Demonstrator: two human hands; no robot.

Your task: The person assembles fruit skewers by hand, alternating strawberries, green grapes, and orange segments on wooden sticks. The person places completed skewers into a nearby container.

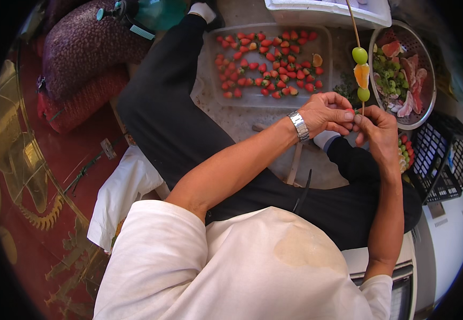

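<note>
My left hand, with a metal watch at the wrist, pinches a small red strawberry between thumb and fingers. Close beside it, my right hand grips the lower part of a thin wooden skewer. Its thumb and fingertip meet near the strawberry's green end; whether they touch it is hard to tell. Threaded on the skewer above my fingers are a lower green grape, an orange segment and an upper green grape. The skewer's lower end is hidden by my fingers.
Ahead lies a clear plastic tray of many strawberries. A metal colander holds grapes and citrus peel. A white foam box, a black plastic crate and some assembled fruit are nearby. Mesh sacks are piled at left.
</note>
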